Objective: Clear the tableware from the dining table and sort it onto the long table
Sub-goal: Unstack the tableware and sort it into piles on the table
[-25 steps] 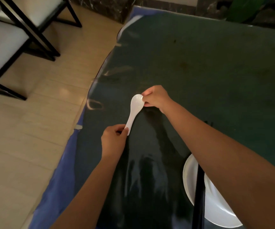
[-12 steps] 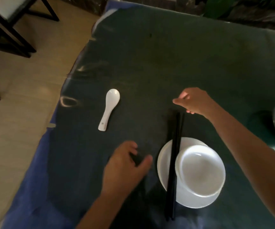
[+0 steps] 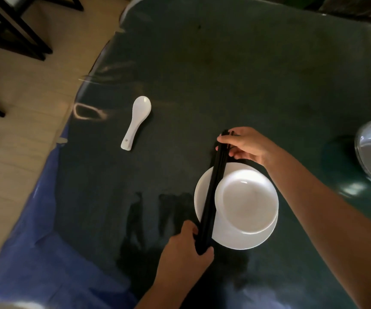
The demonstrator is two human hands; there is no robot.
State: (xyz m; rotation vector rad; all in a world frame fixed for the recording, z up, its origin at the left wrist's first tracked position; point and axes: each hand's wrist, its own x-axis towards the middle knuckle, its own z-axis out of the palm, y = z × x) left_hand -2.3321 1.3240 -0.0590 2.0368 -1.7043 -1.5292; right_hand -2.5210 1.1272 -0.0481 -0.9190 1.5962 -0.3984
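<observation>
Head view: black chopsticks (image 3: 211, 192) lie across the left rim of the white plate (image 3: 204, 188), beside the white bowl (image 3: 247, 201), lower centre of frame; their long axis runs near-vertical; right hand (image 3: 244, 144) fingers pinch the upper end, left hand (image 3: 186, 244) fingers clamp the lower; white spoon (image 3: 136, 122) lies upper left on the bench (image 3: 247, 74), nearer the left hand.

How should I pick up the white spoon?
Pinch the spoon by its narrow handle, the end nearest you. It lies flat and alone on the table, so probably come straight down from above, fingers on the handle's two long sides.
</observation>
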